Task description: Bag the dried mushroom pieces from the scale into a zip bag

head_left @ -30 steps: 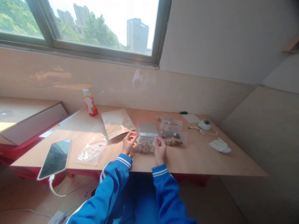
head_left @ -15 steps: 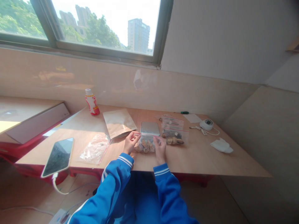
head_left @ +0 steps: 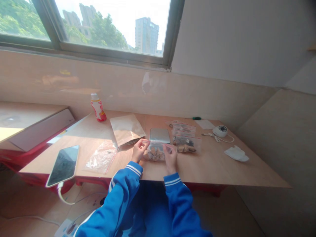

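A clear zip bag (head_left: 155, 154) with brownish-tan dried pieces in it is held upright at the table's front edge. My left hand (head_left: 139, 150) pinches its top left corner, and my right hand (head_left: 170, 156) pinches the top right. The bag's pinkish zip strip runs between my fingertips. Just behind it lies a flat silver scale (head_left: 160, 135), its front edge covered by the bag. To the right of my right hand stands another filled zip bag (head_left: 186, 144), with further flat zip bags (head_left: 184, 129) behind it.
Left of my hands are a brown paper pouch (head_left: 127, 128), clear plastic bags (head_left: 101, 156) and a phone (head_left: 63, 164) on a charging cable. A red-and-white bottle (head_left: 98, 108) stands behind. On the right are a small white fan-like device (head_left: 220, 131), a crumpled tissue (head_left: 236, 153) and a green-handled tool (head_left: 197, 118).
The view has shifted slightly, so everything sits a little further right. Both hands keep the same pinch on the bag; no other movement shows.
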Demonstrator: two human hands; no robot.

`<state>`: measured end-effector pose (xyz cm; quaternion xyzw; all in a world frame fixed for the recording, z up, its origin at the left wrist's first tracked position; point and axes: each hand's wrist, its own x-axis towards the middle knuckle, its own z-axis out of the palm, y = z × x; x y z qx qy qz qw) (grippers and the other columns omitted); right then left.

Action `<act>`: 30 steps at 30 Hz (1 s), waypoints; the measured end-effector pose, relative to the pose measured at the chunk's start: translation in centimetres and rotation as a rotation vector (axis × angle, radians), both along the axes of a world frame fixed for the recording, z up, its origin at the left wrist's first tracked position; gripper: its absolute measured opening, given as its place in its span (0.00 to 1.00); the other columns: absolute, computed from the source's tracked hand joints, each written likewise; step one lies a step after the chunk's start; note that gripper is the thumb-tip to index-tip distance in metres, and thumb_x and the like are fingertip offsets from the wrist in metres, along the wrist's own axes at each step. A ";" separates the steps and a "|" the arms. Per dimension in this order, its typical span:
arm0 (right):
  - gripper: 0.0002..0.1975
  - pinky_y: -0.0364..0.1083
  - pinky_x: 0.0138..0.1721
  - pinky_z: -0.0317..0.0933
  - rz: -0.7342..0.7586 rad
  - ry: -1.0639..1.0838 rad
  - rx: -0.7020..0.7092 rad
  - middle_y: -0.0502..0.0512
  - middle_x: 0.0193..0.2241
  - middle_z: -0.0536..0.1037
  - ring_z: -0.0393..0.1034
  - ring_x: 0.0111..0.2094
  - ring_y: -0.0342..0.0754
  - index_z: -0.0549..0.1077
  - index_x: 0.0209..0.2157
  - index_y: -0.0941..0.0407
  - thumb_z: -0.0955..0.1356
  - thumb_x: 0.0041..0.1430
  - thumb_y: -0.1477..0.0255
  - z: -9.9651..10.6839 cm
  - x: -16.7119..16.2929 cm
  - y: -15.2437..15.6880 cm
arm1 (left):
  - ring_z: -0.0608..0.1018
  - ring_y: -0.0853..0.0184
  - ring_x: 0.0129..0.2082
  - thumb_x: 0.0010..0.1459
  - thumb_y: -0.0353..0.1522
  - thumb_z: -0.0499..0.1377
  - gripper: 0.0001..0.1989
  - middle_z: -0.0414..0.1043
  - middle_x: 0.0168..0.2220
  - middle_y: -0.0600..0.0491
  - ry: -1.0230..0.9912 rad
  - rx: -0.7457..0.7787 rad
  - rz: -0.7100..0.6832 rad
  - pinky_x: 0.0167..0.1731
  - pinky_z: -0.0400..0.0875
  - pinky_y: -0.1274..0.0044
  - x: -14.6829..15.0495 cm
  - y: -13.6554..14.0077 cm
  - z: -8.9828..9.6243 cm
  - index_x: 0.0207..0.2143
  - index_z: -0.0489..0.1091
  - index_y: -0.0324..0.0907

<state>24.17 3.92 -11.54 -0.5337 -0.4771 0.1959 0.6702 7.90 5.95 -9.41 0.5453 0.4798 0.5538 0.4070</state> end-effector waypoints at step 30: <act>0.12 0.50 0.43 0.65 0.183 0.076 -0.075 0.58 0.35 0.78 0.72 0.39 0.51 0.77 0.33 0.59 0.70 0.52 0.64 1.0 -0.6 -0.7 | 0.65 0.75 0.18 0.49 0.44 0.61 0.17 0.71 0.26 0.56 -0.030 -0.005 -0.074 0.17 0.55 0.82 0.0 -0.3 -0.1 0.33 0.71 0.40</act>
